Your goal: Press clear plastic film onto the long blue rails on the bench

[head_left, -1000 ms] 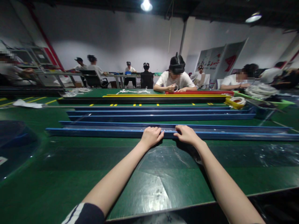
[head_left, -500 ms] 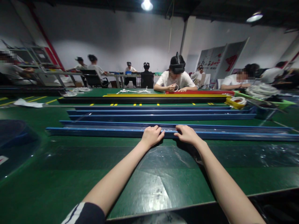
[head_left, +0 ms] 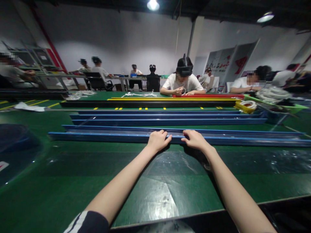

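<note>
A long blue channel-shaped rail (head_left: pixel 97 137) lies crosswise on the green table, its two upright edges facing up. Near its middle, my left hand (head_left: pixel 158 141) grips the near wall, fingers curled over the top edge and thumb on the near side. A short way to the right, my right hand (head_left: pixel 194 139) holds the same wall in the same manner. A small stretch of the rail shows between both hands. The fingertips inside the channel are partly hidden. Flat on the table in front of the rail is a strip of clear plastic film (head_left: pixel 97 163).
More blue rails (head_left: pixel 170 121) lie behind, then black (head_left: pixel 145 104), yellow and red ones. At left is a plastic-wrapped blue bundle (head_left: pixel 14 139). A yellow tray (head_left: pixel 245 106) and a green bin (head_left: pixel 297 108) stand at right. A co-worker (head_left: pixel 182 77) sits opposite.
</note>
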`<state>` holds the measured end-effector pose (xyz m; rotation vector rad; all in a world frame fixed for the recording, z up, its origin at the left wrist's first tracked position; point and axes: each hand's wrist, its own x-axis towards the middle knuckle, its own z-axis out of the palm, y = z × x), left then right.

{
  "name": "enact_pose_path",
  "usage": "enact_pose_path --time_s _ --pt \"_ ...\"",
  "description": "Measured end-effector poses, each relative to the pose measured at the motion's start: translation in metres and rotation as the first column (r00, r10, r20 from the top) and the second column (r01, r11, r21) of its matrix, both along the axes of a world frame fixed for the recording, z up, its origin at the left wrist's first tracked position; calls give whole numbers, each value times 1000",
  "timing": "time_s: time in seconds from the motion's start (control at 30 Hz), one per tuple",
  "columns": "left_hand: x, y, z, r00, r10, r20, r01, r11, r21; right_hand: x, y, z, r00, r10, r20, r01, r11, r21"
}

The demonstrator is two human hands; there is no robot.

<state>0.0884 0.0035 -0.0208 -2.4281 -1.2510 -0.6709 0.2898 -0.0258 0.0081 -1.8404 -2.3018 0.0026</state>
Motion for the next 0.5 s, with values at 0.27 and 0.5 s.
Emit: enact_pose_path --time_s 0.27,0.5 --pt "-2 1 -7 998 -56 -11 57 995 82 -1 -1 2 1000 -19 -18 19 1000 -23" --pt "-4 1 -7 994 -110 -6 110 988 112 0 0 0 1000 -6 -7 6 1000 -4"
